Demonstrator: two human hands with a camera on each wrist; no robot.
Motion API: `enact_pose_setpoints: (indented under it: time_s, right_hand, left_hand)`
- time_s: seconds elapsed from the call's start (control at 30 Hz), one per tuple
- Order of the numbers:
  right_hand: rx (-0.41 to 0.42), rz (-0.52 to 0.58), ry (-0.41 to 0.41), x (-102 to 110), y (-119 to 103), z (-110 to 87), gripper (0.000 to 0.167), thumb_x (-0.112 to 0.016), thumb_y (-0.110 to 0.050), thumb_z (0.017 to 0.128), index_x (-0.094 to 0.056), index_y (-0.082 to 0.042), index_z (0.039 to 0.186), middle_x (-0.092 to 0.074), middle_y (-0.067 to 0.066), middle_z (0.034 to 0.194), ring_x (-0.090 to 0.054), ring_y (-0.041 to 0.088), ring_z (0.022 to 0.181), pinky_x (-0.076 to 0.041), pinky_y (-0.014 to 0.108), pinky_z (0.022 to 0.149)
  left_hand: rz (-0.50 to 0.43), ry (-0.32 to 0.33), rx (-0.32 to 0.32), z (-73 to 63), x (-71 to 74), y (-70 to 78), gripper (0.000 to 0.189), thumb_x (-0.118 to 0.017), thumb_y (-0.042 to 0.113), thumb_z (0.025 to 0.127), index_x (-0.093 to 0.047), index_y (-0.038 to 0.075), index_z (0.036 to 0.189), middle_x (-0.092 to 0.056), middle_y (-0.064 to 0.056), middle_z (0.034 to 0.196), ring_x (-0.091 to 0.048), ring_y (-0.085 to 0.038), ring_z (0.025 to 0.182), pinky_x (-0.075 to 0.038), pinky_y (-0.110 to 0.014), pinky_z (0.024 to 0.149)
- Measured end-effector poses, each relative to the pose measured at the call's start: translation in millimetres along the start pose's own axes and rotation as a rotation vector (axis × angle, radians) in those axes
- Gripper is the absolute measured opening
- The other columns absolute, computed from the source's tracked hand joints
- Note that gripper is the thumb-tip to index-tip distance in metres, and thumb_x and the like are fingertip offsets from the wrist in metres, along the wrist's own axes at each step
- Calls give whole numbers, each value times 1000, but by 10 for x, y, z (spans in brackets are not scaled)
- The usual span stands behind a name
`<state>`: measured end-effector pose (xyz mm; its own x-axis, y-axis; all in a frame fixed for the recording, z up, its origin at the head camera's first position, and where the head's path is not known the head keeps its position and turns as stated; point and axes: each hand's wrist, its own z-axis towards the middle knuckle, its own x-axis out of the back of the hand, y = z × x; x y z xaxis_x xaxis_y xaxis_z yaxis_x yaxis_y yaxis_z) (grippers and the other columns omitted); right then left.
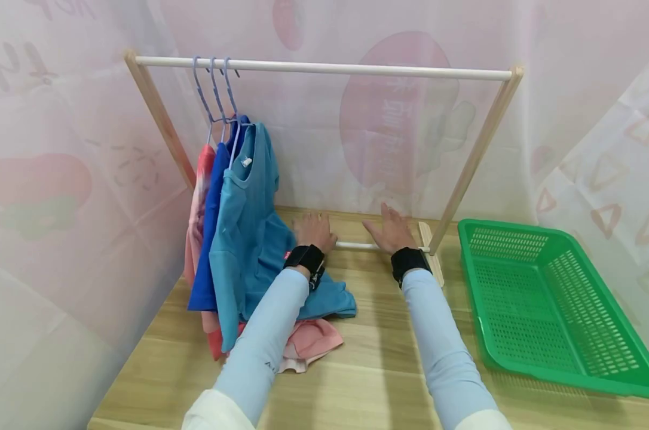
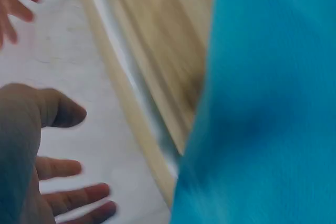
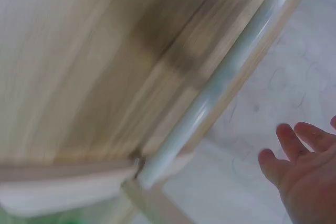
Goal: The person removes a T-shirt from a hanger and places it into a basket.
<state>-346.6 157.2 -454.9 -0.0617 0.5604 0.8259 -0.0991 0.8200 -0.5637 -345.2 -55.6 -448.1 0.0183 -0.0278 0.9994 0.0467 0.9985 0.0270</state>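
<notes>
Printed sheeting [image 1: 314,149] forms the backdrop beyond the left hand [image 1: 315,232] and the right hand [image 1: 393,232]. A wooden table [image 1: 351,388] lies below both. The rack [image 1: 324,67] stands at the hands: top rail above and ahead of them, one post just right of the right hand, the other well left of the left hand. Its white lower rail [image 1: 354,245] shows between the two hands. A green basket [image 1: 518,226] sits on the table, right of the right hand.

The teal shirt [image 1: 265,239] hangs just left of the left hand; its lower part lies on the table and extends beneath the left forearm. Farther left of that hand hang a royal-blue garment [image 1: 208,239] and, outermost, a pink-and-red garment [image 1: 195,221].

Left hand: wide, fingers spread, apart from the lower rail in its wrist view. Right hand: likewise wide, fingers extended and separated, apart from that rail in its own view. Three purple hangers [image 1: 229,89] hook over the top rail, above and left of the left hand. Black bands [image 1: 409,263] circle both wrists. A small white label [image 1: 246,162] shows inside the shirt's collar.
</notes>
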Motion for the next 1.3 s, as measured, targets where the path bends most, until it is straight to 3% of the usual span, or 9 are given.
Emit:
enact_pose_setpoints:
  time_s: [0.13, 0.23, 0.33, 0.57, 0.67, 0.83, 0.93, 1.1, 1.3]
  right_hand:
    - [6, 177, -17, -72, -79, -7, 85, -42, -59, 107, -14, -9, 170, -20, 23, 175, -17, 41, 164, -19, 56, 132]
    - [4, 269, -17, -122, -155, -30, 83, -41, -62, 107, -22, -9, 168, -31, 24, 170, -31, 42, 158, -31, 56, 127]
    - [-3, 399, -21, -175, -249, -51, 78, -41, -61, 107, -31, -9, 165, -44, 26, 160, -48, 44, 146, -43, 55, 117]
    - [-6, 783, -123, -331, -604, -105, 59, -34, -43, 112, -45, -6, 157, -55, 25, 148, -60, 42, 131, -47, 58, 112]
    - [0, 890, -183, -398, -783, -154, 59, -33, -43, 113, -46, -5, 156, -57, 24, 144, -62, 38, 128, -49, 56, 111]
    - [5, 987, -277, -467, -1037, -221, 60, -32, -45, 113, -47, -7, 156, -60, 28, 144, -61, 44, 133, -45, 60, 115]
    - [28, 1047, -330, -461, -1163, -258, 62, -34, -47, 111, -46, -9, 157, -58, 29, 148, -56, 47, 139, -39, 63, 119]
    - [47, 1142, -413, -426, -1426, -314, 67, -36, -55, 108, -43, -12, 158, -58, 25, 151, -55, 42, 143, -39, 58, 122]
    - [51, 1240, -481, -383, -1923, -284, 75, -36, -61, 107, -33, -12, 164, -53, 22, 157, -56, 38, 144, -41, 55, 122]
  left_hand:
    - [-92, 66, 83, -186, 78, 27, 45, -56, 40, 104, -64, 6, 133, -65, -18, 126, -64, -35, 111, -56, -52, 92]
    - [-148, 132, 120, -337, 163, 68, 44, -57, 41, 102, -65, 5, 126, -64, -19, 120, -64, -35, 104, -57, -51, 83]
    - [-189, 205, 118, -496, 310, 126, 43, -58, 42, 101, -68, 5, 118, -65, -18, 118, -66, -35, 99, -58, -52, 77]
    - [-299, 337, 72, -979, 837, 214, 49, -59, 46, 103, -62, 9, 134, -63, -18, 127, -69, -36, 103, -59, -54, 74]
    - [-336, 397, 77, -1239, 1120, 155, 44, -61, 44, 103, -62, 11, 132, -62, -15, 124, -67, -34, 102, -58, -53, 72]
    - [-356, 569, 106, -1680, 1555, -63, 45, -64, 45, 102, -63, 13, 134, -59, -13, 119, -62, -31, 102, -59, -52, 65]
    - [-359, 639, 141, -1891, 1746, -248, 52, -64, 46, 102, -61, 12, 141, -56, -17, 125, -56, -35, 112, -59, -52, 71]
    - [-341, 564, 236, -2044, 1908, -570, 67, -63, 43, 103, -46, 4, 156, -46, -27, 140, -44, -42, 127, -51, -60, 93]
    - [-381, 458, 253, -1997, 1897, -720, 63, -60, 37, 106, -46, 0, 154, -50, -29, 140, -49, -46, 122, -52, -64, 96]
